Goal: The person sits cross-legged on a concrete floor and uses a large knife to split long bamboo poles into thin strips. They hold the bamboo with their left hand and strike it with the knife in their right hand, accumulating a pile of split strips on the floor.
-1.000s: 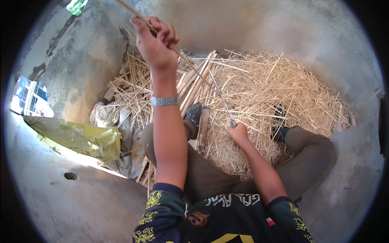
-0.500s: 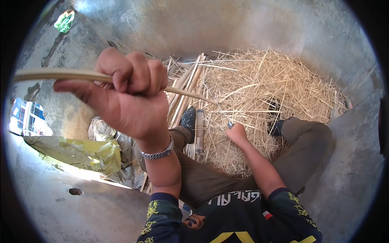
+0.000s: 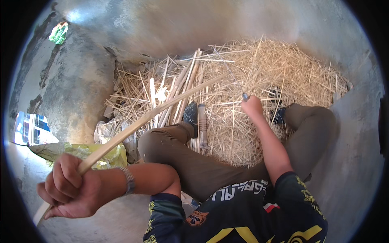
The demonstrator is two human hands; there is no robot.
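Note:
My left hand (image 3: pixel 75 190), low at the left, is closed round a long, pale strip of split bamboo or wood (image 3: pixel 142 120). From there the strip slants up and to the right, its far tip over the straw-like pile. Over that pile my right hand (image 3: pixel 253 106) grips a knife (image 3: pixel 245 96). Its metal-coloured handle end shows, and a thin blade runs up and to the left, faint against the shavings. Blade and strip tip lie close together; whether they touch I cannot tell.
Between my legs spreads a heap of shavings (image 3: pixel 291 69). Several long slats (image 3: pixel 184 87) lie left of it, near my left foot (image 3: pixel 190 117). Beside that foot is a wrapped, stick-like piece (image 3: pixel 202 125). A yellowish sack (image 3: pixel 117 156) lies at the left, and concrete walls (image 3: pixel 251 18) surround the space.
My left hand has swung down and to the left with the strip, which now slants across the view. My right hand with the knife has moved up and slightly right.

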